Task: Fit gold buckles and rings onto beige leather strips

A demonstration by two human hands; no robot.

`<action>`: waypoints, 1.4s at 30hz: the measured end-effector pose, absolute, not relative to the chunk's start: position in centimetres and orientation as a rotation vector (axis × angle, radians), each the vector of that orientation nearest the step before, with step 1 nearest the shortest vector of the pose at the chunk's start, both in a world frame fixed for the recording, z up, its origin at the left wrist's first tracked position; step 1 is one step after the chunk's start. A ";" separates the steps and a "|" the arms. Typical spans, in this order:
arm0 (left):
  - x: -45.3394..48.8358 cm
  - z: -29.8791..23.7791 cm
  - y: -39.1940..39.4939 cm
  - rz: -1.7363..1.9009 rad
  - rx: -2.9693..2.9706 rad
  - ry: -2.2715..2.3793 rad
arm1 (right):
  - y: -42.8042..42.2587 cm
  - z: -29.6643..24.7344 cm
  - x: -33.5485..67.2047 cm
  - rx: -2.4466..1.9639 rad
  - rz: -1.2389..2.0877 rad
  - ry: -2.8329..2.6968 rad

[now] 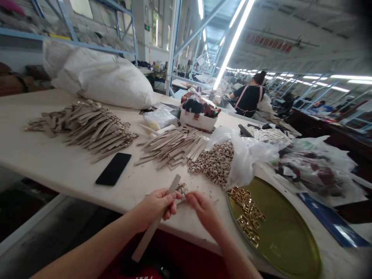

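My left hand is closed round a flat grey-beige strap, which slants from the table edge down toward my lap. Close beside it, my right hand has its thumb and fingers pinched together near the strap; what lies between those fingertips is too small to make out. Just behind both hands, a few small metal buckles show on the table. To the right, gold buckles lie in a round olive-gold tray. Small beige loops spill from a clear plastic bag.
A pile of loose straps lies ahead, and a larger heap of straps with metal ends is at left. A black phone rests near the table's front edge. Behind stand a white sack and a filled box. A person works farther back.
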State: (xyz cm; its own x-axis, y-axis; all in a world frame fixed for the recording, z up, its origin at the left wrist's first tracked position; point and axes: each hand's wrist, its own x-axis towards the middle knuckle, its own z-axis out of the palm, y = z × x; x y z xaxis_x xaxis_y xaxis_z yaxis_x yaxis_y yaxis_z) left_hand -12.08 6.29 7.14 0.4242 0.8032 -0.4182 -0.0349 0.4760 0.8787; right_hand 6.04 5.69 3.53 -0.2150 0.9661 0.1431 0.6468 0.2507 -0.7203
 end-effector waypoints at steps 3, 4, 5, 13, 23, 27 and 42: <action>-11.9 6.6 6.5 0.541 0.760 0.955 | 11.0 1.5 9.8 -1.982 0.083 -2.019; -11.9 6.5 6.6 0.525 0.707 0.944 | 12.6 0.8 10.6 -2.042 0.042 -2.016; -11.8 6.4 6.8 0.515 0.662 0.932 | 13.9 0.1 11.2 -2.094 -0.001 -2.022; -11.8 5.1 8.1 0.439 0.423 0.765 | 15.9 -2.2 12.0 -2.107 0.021 -2.099; -11.4 4.6 6.4 0.403 0.575 0.805 | 9.8 0.6 10.2 -1.510 1.138 -1.300; -10.6 5.1 4.8 0.442 0.815 0.840 | 6.4 2.8 7.2 -1.151 1.528 -0.662; -12.8 6.5 2.5 0.061 1.418 0.820 | 0.7 3.1 5.5 -1.229 1.444 -1.025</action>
State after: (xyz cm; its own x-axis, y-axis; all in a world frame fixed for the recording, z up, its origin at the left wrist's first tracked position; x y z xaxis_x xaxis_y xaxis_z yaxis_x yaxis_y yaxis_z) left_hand -12.80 2.51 6.51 0.7313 0.4993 -0.4647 0.4253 0.1989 0.8829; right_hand 5.53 0.66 3.10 -0.0476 0.9794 -0.1964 -0.1383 -0.2012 -0.9697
